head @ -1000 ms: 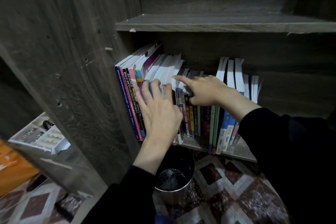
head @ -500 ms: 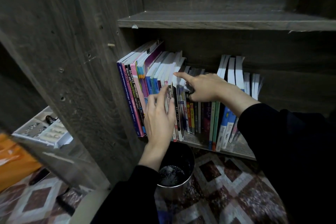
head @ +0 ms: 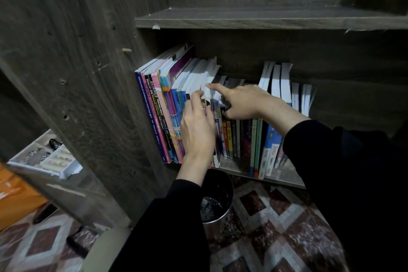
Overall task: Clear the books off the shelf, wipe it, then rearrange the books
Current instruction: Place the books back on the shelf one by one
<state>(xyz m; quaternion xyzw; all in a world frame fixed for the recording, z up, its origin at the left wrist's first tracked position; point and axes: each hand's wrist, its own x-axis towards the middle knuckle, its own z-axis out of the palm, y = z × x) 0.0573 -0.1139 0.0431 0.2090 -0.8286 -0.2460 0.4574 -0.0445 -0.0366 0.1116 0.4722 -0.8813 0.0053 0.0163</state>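
Head view: colourful books [head: 159, 117] stand tilted on mid-frame shelf [head: 234, 164]; left hand [head: 197, 132] lies on spines, fingers' grip unclear; right hand [head: 245, 101] fingers hook book tops

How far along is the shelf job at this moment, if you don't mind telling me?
Done: nothing yet; the row of books fills the shelf. In hand: the left hand lies on the tall spines and the right hand points a forefinger at their top edge, seemingly picking a batch. To do: pulling the books off, wiping (no cloth in view), rearranging.
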